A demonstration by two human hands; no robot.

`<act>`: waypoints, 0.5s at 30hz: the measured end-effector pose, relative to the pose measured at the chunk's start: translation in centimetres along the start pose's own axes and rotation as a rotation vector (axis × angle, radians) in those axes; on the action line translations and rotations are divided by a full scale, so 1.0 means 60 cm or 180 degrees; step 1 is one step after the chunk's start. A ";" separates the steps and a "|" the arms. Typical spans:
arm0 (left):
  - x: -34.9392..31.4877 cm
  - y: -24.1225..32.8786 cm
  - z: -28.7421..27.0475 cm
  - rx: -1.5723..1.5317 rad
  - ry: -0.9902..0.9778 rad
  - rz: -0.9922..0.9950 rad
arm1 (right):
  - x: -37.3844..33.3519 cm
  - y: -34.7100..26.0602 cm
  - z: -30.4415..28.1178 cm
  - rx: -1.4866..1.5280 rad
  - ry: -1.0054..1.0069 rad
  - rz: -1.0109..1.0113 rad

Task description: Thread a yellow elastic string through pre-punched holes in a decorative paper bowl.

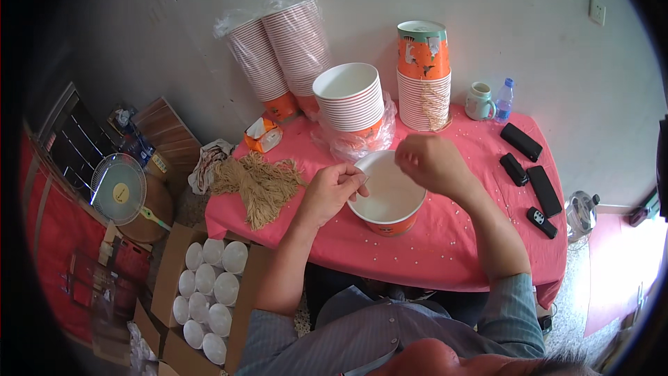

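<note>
A white paper bucket (390, 198) with an orange lower band stands upright near the table's front edge, its open top toward me. My left hand (335, 191) is at its left rim, thumb and forefinger pinched together. Whatever lies in that pinch is too small to name. Over the right part of the rim, my right hand (433, 163) has its fingers curled and slightly blurred; I cannot make out what they hold. A bundle of tan paper-like cords (261, 184) lies to the left of my left hand.
Behind the bucket are a nested bucket stack (348, 97), plastic-wrapped stacks (278, 56) and another stack (423, 97). A mug (479, 102), a bottle (505, 101) and black cases (522, 141) sit right. A cardboard box (170, 271) of clear cups stands lower left.
</note>
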State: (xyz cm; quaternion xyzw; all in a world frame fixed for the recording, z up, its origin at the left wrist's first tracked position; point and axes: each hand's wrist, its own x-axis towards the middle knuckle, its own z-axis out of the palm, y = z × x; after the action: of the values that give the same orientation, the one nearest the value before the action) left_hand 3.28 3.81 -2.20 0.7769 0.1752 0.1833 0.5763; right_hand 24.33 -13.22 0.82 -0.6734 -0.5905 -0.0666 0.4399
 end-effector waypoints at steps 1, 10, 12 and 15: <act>-0.002 -0.001 0.002 -0.0071 0.0092 0.0026 | -0.005 -0.002 -0.001 -0.0285 -0.0742 -0.0203; -0.023 -0.033 0.037 -0.0460 0.0215 0.0249 | -0.009 -0.025 0.031 0.0523 -0.1441 -0.0875; -0.025 -0.037 0.044 -0.0562 0.0232 0.0292 | -0.009 -0.015 0.033 0.0698 -0.1445 -0.0554; -0.025 -0.042 0.049 -0.0475 0.0421 0.0410 | -0.003 -0.016 0.031 0.0865 -0.1410 -0.0208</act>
State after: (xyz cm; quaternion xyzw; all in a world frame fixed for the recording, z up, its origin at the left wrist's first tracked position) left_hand 3.25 1.38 -5.55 0.7278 0.1484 0.2834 0.6066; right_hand 22.65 -12.21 0.09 -0.5869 -0.6973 0.1482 0.3838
